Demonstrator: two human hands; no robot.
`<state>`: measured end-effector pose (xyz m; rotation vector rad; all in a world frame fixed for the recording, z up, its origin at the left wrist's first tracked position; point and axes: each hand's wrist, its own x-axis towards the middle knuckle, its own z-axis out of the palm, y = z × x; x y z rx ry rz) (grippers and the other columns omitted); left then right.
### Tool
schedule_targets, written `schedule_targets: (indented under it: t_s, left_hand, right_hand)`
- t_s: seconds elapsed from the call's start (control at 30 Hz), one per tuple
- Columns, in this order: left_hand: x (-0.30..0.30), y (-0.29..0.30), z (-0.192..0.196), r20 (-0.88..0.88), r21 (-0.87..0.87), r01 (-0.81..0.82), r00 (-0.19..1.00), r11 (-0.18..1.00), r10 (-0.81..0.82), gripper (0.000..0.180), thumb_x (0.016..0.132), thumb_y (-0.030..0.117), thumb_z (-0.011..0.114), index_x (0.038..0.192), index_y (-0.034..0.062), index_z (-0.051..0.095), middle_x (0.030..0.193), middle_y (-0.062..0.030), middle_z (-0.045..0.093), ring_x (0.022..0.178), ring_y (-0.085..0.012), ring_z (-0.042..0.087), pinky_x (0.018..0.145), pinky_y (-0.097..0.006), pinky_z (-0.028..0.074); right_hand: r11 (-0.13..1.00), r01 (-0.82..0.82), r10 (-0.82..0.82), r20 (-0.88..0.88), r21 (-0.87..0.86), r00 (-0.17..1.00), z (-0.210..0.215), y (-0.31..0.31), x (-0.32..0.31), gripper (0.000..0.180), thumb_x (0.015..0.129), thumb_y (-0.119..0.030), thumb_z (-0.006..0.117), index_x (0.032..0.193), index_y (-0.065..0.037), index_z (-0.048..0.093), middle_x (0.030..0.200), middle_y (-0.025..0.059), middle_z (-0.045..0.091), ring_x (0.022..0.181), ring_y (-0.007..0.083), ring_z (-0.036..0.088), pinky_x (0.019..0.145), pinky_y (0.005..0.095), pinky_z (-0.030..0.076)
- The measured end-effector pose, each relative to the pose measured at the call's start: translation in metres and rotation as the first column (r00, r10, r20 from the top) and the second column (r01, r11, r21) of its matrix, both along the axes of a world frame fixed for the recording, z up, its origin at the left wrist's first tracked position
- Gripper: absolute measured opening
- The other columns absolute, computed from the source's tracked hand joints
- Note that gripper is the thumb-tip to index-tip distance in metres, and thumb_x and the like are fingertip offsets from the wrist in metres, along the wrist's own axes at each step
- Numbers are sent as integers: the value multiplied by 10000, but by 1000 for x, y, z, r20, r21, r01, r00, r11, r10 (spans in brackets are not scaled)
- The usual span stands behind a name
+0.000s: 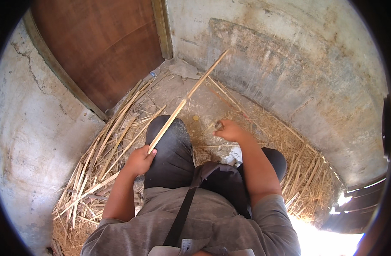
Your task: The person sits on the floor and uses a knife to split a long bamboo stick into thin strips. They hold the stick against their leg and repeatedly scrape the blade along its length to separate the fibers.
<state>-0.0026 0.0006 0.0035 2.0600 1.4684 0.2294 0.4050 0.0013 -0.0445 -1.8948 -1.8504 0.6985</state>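
Over the dark-trousered left knee: one long, narrow strip of pale yellow, bamboo-like material, slanting from the lap up and to the right. Lower length straw-cream, smooth and clean-faced, with straight edges; upper length browner and duller, tapering slightly to its far end. A joint-like break in tone and outline lies near mid-length. Contact between strip and knee: cannot be told.

Hands: well apart. Bare left hand, closed around the near end of the strip, thumb along its side. Bare right hand, away from the strip, fingers curled on a small, dark grey piece, its shape mostly hidden by the grip.

Surroundings: to the left, a heap of long, split tan strips, loosely parallel; to the right, a bed of fine, straw-coloured shavings. Near the lap, a crumpled white scrap; on the ground ahead, a small, round yellow disc. Behind, a reddish-brown wooden door and a stained, pale plaster wall.
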Motion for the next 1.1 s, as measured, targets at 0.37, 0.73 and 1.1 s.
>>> schedule_targets:
  t_s: [0.37, 0.73, 1.1]
  left_hand:
    - [1, 0, 2, -35, 1, -5, 999, 1000, 5, 408, 1026, 413, 567, 969, 9, 598, 923, -269, 672, 903, -470, 642, 805, -508, 492]
    - [0, 0, 0, 6, -21, -9, 1000, 1000, 9, 416, 1029, 410, 563, 991, -2, 604, 919, -269, 673, 895, -466, 645, 807, -504, 493]
    - [2, 0, 2, 0, -12, -6, 1000, 1000, 6, 408, 1029, 407, 565, 979, 5, 608, 907, -267, 671, 886, -463, 644, 796, -502, 491]
  right_hand:
    - [968, 216, -231, -110, -130, 967, -3, 5, 24, 582, 811, -436, 795, 1147, 22, 672, 1064, 250, 717, 1019, 396, 689, 879, 453, 527]
    - [963, -196, 188, -64, -185, 980, 14, 0, -20, 605, 804, -411, 801, 1221, 11, 680, 1132, 265, 700, 1102, 403, 664, 944, 449, 514]
    - [944, 255, -302, -233, -210, 924, -2, 5, 26, 623, 826, -456, 801, 1136, 60, 642, 984, 230, 721, 934, 336, 708, 823, 413, 536]
